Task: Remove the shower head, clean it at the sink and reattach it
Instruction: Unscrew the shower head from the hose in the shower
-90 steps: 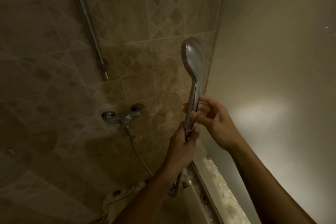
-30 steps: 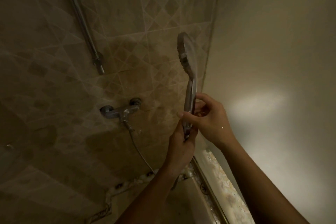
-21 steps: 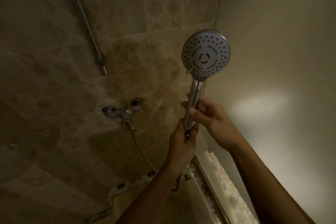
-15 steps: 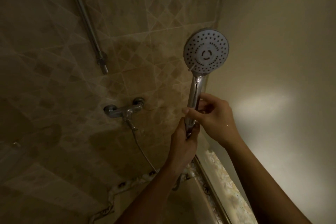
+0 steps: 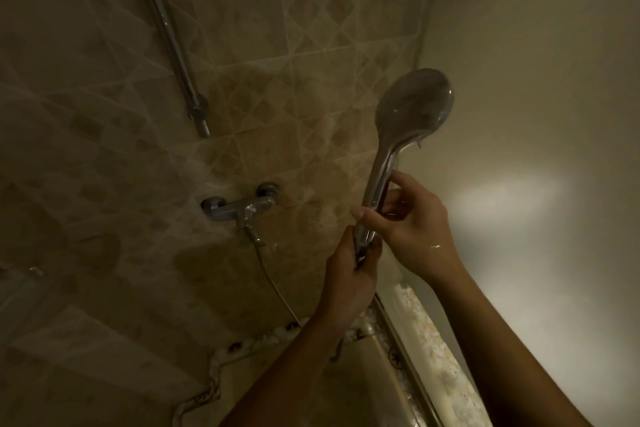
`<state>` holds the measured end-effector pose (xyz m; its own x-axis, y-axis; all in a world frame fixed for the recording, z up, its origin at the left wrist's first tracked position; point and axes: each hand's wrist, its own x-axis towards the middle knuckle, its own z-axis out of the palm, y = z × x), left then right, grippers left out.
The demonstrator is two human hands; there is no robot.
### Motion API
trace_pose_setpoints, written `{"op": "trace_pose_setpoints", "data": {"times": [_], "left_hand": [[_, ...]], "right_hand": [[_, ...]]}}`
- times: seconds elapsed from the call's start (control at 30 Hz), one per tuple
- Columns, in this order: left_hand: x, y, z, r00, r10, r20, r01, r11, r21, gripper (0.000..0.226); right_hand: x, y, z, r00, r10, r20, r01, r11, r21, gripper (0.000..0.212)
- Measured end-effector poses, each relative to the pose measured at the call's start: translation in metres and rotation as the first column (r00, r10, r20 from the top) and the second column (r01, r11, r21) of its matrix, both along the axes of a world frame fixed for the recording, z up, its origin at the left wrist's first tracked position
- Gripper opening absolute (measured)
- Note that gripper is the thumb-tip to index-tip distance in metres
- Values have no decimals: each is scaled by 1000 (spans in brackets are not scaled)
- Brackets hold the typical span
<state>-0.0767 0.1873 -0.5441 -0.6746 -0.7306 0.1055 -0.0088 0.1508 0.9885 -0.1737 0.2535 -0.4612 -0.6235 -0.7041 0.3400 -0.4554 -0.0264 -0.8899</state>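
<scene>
Right hand (image 5: 412, 229) pinches the chrome handle of the shower head (image 5: 414, 107) about midway, with the thumb laid across the front of the stem and the fingers curled behind it. Wet glints show on the back of this hand. Just below it, the left hand (image 5: 349, 274) is closed in a fist round the bottom end of the handle. That fist hides the joint with the hose (image 5: 273, 284), so I cannot tell whether the two are screwed together or apart.

The shower head is held upright in the air, in front of the corner where the two walls meet. Its round end is up and its smooth back faces the camera, so the spray face is out of sight. The rim is slightly blurred.

The thin hose drops from the outlet under the mixer tap (image 5: 239, 208), runs down to the right and disappears behind the left forearm. The tap sits on the tiled wall (image 5: 86, 114), left of the hands and well apart from them. Above it a riser rail (image 5: 166, 28) slants upward and is cut off by the top edge.

To the right is a plain wall (image 5: 536, 62) with a pale patch of light. Below the hands a mottled ledge (image 5: 433, 329) runs toward the bottom edge, partly covered by the right forearm. Both forearms are cut off at the bottom. The light is dim, and the lower left corner is too dark to make out.
</scene>
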Motion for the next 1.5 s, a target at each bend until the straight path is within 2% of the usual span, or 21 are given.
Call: {"op": "trace_pose_setpoints", "data": {"times": [0.1,0.23,0.3,0.37,0.47,0.53,0.63,0.77,0.87,0.97,1.03,1.1,1.2,1.3,1.4,1.5], "left_hand": [[0,-1,-4,1000,-17,10,17,1000,-12,21],[-1,0,-7,999,-46,11,46,999,3,30],[-2,1,-5,999,-41,10,41,999,-10,39],[-2,3,-2,998,-61,5,61,998,-24,45],[-3,1,-6,998,-45,33,45,999,22,32],[-1,-1,-9,999,-41,33,40,999,36,23],[3,-4,-14,998,-56,25,55,998,41,5],[15,-14,-27,997,-69,29,69,997,22,23],[18,-26,-48,990,-87,112,78,994,81,19],[15,-35,-77,954,-176,243,115,963,245,3],[13,-43,-102,912,-234,336,129,943,307,22],[14,-49,-128,867,-274,416,159,944,289,37],[16,-54,-174,829,-279,485,195,957,216,40],[10,-60,-228,820,-241,519,181,969,166,40],[1,-61,-290,840,-226,494,134,968,214,42],[-8,-53,-353,887,-128,443,-19,950,311,35]], "right_hand": [[-3,6,-1,928,243,284,-210,967,-141,59],[-10,12,0,842,379,384,-328,925,-193,66],[-7,12,1,885,324,334,-293,946,-142,65],[-3,8,0,956,184,229,-173,983,-67,66],[-1,2,-2,988,34,154,-28,999,-44,61],[-2,2,-2,970,82,227,-65,994,-83,57],[-8,4,-7,878,236,417,-155,963,-219,56],[-25,10,-14,800,224,556,-76,958,-277,58],[-30,14,-30,770,139,623,6,975,-224,39],[-23,17,-62,763,51,645,38,992,-123,20],[-17,19,-88,741,-38,670,69,997,-20,18],[-12,23,-117,699,-94,709,86,995,48,18],[-8,30,-165,694,-171,699,69,983,172,19],[-8,32,-222,676,-251,693,75,959,274,18],[-11,33,-290,650,-326,686,80,928,365,26],[-16,32,-364,628,-366,687,57,902,429,29]]}}
